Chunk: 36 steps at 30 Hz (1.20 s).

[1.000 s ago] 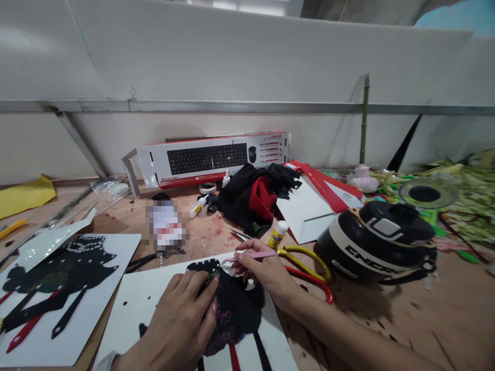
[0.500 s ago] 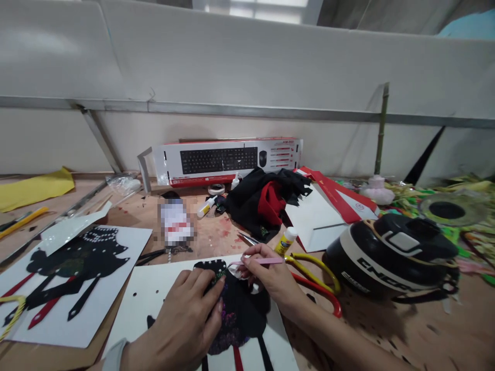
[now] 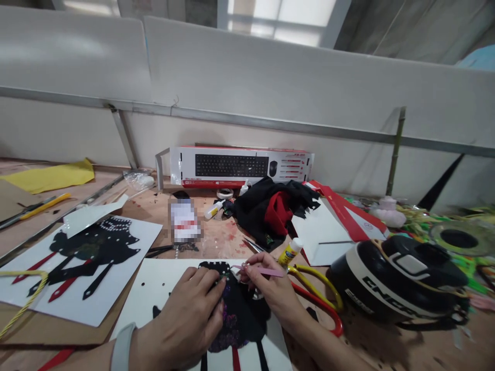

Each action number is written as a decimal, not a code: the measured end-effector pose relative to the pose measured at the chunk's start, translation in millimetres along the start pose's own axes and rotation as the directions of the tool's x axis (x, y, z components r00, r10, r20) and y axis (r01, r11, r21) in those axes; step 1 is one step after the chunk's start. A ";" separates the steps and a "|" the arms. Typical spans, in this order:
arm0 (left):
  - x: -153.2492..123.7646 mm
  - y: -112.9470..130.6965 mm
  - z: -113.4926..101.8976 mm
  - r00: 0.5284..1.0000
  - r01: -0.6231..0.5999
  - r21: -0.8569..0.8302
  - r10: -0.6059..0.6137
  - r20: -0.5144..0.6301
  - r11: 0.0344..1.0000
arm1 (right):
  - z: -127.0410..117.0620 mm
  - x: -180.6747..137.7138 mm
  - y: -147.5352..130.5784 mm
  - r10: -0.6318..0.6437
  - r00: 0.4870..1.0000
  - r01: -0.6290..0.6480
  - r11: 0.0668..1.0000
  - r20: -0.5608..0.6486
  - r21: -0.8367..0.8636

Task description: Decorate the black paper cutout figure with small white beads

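A white sheet (image 3: 133, 293) lies before me, bearing a black fabric cutout (image 3: 247, 319) with purple glittery patches, white beads along its top edge, and red and black strips below. My left hand (image 3: 185, 314), with a pale band at the wrist, rests across the cutout's left side, fingers laid flat and pressing it down. Between the thumb and fingers of my right hand (image 3: 266, 288) is a pair of pink tweezers (image 3: 270, 271). Its tips point left, close to the beaded edge near my left fingertips. Whether the tips grip a bead is too small to tell.
At left lies another sheet with a beaded black cutout (image 3: 96, 245). A glue stick (image 3: 291, 251), scissors (image 3: 323, 296) and a black jug (image 3: 402, 283) stand or lie to the right. Behind are crumpled black cloth (image 3: 251, 206) and a keyboard box (image 3: 232, 167).
The camera view has shifted, so the table items appear farther right and slightly lower. My left hand stays on the cutout; the tweezers remain in my right hand at the beaded edge.
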<state>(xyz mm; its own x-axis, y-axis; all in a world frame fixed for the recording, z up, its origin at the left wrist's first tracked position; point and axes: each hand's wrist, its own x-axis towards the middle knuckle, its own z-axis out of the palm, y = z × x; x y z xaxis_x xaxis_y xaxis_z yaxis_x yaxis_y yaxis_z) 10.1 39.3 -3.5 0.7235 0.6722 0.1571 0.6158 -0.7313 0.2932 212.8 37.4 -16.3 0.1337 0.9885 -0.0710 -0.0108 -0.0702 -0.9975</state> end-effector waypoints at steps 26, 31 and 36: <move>-0.4 3.1 -7.0 1.000 0.002 0.026 -0.003 0.023 1.000 | 2.1 -2.0 -5.9 0.024 0.999 -0.025 1.000 -0.040 -0.018; -1.9 2.4 -0.2 1.000 -0.017 0.016 0.017 -0.021 1.000 | 3.3 -1.8 -6.5 0.027 0.998 -0.027 1.000 -0.050 0.006; -0.6 -4.4 -10.3 0.985 -0.033 0.022 0.037 -0.170 0.999 | 0.0 -0.4 -4.4 0.038 0.992 -0.025 0.994 -0.123 0.105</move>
<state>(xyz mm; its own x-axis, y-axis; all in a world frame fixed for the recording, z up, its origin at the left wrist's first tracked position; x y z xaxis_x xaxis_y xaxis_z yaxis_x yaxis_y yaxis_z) 3.8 43.3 4.8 0.6819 0.6547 0.3261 0.5979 -0.7558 0.2672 212.7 37.3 -11.9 0.2537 0.9612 -0.1081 -0.1179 -0.0802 -0.9898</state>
